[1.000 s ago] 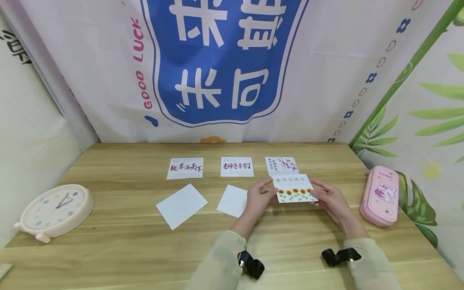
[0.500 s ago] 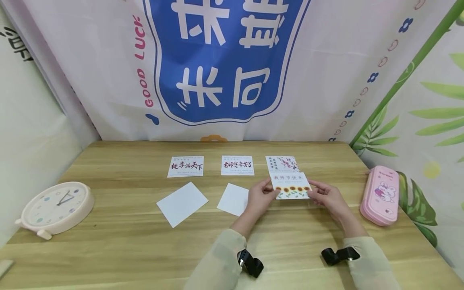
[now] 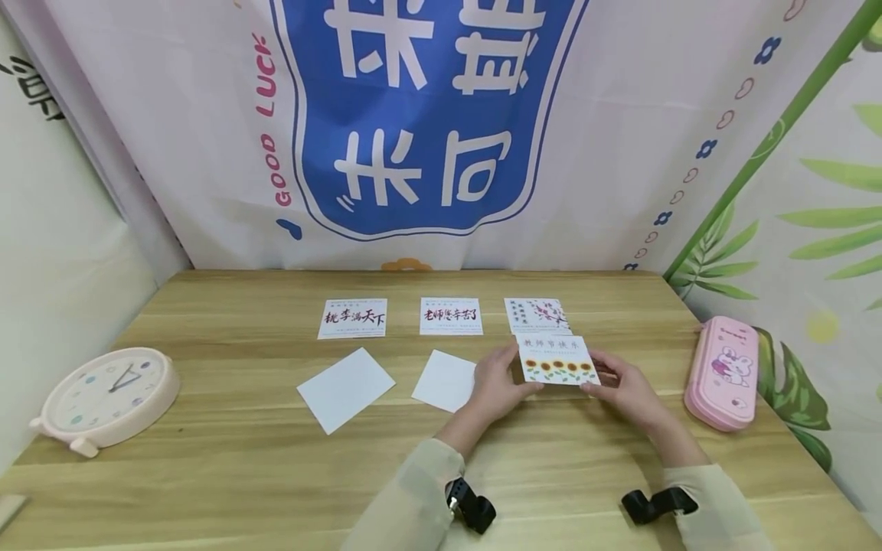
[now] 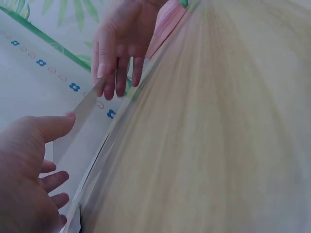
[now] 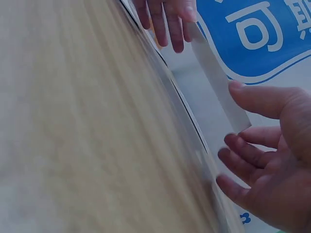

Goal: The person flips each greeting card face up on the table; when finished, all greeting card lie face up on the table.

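A card with a row of sunflowers is held slightly above the table between both hands, its printed face up. My left hand grips its left side, thumb at the near left corner. At the opposite side my right hand holds it, thumb at the near right corner and fingers underneath. In the wrist views the card appears almost edge-on. Just behind lies a card with red blossoms, partly covered by the sunflower card. Beside my left hand a blank white card is partly hidden.
Two cards with red lettering, a left one and a middle one, lie in the back row. Another blank white card lies in front of them. A round clock sits far left, a pink pencil case far right.
Both thumbs have slid from the card's sides to its near corners, uncovering more of the sunflowers. The card has shifted slightly nearer and right. The right wrist has moved a little nearer.
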{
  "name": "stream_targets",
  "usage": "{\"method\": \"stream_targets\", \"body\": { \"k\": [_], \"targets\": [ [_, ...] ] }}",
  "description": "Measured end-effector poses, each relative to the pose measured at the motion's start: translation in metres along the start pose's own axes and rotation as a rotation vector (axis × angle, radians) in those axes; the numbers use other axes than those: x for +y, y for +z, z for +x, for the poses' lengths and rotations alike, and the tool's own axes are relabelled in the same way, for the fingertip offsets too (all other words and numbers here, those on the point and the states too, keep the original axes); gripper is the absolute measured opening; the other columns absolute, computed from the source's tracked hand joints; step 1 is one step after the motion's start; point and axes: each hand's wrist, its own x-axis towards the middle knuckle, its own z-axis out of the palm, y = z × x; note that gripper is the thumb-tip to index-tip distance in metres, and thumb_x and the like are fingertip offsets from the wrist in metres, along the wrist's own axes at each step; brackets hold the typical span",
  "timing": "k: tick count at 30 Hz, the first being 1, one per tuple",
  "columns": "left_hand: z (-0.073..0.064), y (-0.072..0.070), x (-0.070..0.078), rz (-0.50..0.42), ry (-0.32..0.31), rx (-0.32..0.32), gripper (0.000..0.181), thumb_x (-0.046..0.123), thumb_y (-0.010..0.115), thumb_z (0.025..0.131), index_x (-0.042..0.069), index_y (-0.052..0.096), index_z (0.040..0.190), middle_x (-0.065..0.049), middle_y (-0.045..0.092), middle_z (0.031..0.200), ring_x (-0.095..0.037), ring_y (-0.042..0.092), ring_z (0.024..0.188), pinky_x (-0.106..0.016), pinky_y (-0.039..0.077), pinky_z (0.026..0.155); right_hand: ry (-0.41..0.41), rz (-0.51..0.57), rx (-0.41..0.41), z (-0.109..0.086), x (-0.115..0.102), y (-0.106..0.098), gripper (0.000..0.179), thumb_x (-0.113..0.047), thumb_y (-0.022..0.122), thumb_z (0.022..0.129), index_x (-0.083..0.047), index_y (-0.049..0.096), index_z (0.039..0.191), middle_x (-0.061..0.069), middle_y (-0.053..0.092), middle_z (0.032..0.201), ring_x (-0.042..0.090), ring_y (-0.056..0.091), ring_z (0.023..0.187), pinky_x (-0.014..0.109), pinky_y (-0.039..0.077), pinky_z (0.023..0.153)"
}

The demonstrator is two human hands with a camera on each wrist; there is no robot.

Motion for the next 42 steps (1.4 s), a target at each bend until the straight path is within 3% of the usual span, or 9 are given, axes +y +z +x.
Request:
{"method": "stream_targets", "body": {
  "k": [2,6,11,19,24,42],
  "targets": [
    [-0.001,0.0,-0.001,0.047,-0.004,-0.006,0.067,0.036,0.07,0.068,0.006,0.046,0.123,-0.009,0.049,0.12,-0.025,0.04,0.113,-0.044,0.021,0.096,-0.014,-0.026,-0.005,-0.001,0.002,0.001,0.062,-0.011,0.068,0.072,0.009,0.039,0.123,0.027,0.038,0.122,0.04,0.034,0.112,0.046,0.027,0.093],
    [-0.001,0.001,-0.001,0.16,-0.026,-0.054,0.071,0.042,0.069,0.066,0.007,0.046,0.124,-0.006,0.045,0.125,-0.028,0.03,0.12,-0.05,0.012,0.097,-0.022,-0.084,-0.018,-0.001,0.005,0.001,0.065,-0.014,0.07,0.07,0.008,0.04,0.123,0.029,0.026,0.13,0.045,0.018,0.119,0.057,0.011,0.094],
    [-0.001,0.003,-0.004,0.31,-0.02,-0.109,0.071,0.047,0.067,0.067,0.007,0.048,0.122,-0.004,0.04,0.129,-0.028,0.023,0.123,-0.053,0.008,0.096,-0.03,-0.122,-0.029,-0.002,0.008,0.002,0.065,-0.013,0.07,0.069,0.009,0.04,0.122,0.031,0.019,0.132,0.047,0.014,0.119,0.059,0.009,0.093],
    [-0.001,0.006,-0.007,0.424,0.002,-0.169,0.069,0.051,0.062,0.069,0.01,0.049,0.123,-0.004,0.038,0.131,-0.028,0.021,0.124,-0.054,0.006,0.096,-0.072,-0.241,-0.035,-0.001,0.017,0.005,0.064,-0.013,0.07,0.071,0.013,0.038,0.12,0.032,0.023,0.129,0.049,0.015,0.118,0.059,0.01,0.092],
    [-0.002,0.007,-0.008,0.437,0.006,-0.183,0.067,0.052,0.058,0.072,0.011,0.048,0.124,-0.003,0.035,0.133,-0.027,0.018,0.125,-0.054,0.004,0.096,-0.079,-0.291,-0.039,-0.001,0.019,0.006,0.065,-0.015,0.069,0.072,0.013,0.038,0.121,0.031,0.023,0.13,0.049,0.015,0.117,0.06,0.011,0.091],
    [-0.004,0.005,-0.008,0.435,0.019,-0.18,0.062,0.052,0.056,0.073,0.013,0.05,0.121,-0.003,0.036,0.132,-0.026,0.02,0.125,-0.053,0.005,0.097,-0.041,-0.304,-0.039,0.0,0.018,0.005,0.068,-0.021,0.069,0.073,0.013,0.037,0.122,0.029,0.024,0.131,0.046,0.016,0.119,0.057,0.012,0.092]
  ]
}}
